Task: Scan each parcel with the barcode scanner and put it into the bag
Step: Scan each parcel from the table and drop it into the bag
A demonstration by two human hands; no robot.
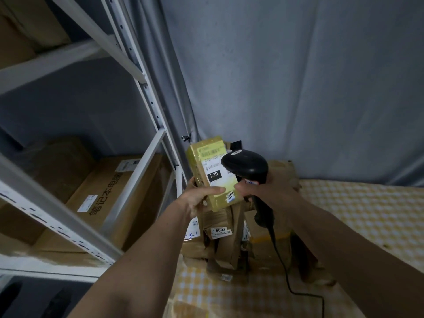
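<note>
My left hand [197, 198] grips a taped yellow parcel [213, 173] while my right hand [270, 189] holds the black barcode scanner [246, 167] against its label, above brown parcels [229, 235] piled on a yellow checked cloth [367, 216], between white shelving [146, 125] and grey curtain [298, 76].

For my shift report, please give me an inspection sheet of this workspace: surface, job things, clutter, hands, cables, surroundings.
Surface: table under a yellow checked cloth.
Job's things: small yellow-taped parcel, label marked 220, held up; black barcode scanner with its head over the label. No bag seen.
Clutter: pile of brown parcels on the table, one tagged 5003.
Hands: left hand grips the parcel's lower end; right hand grips the scanner handle.
Cables: black scanner cable runs down across the cloth.
Surroundings: white metal shelving at left holding cardboard boxes; grey curtain behind.
</note>
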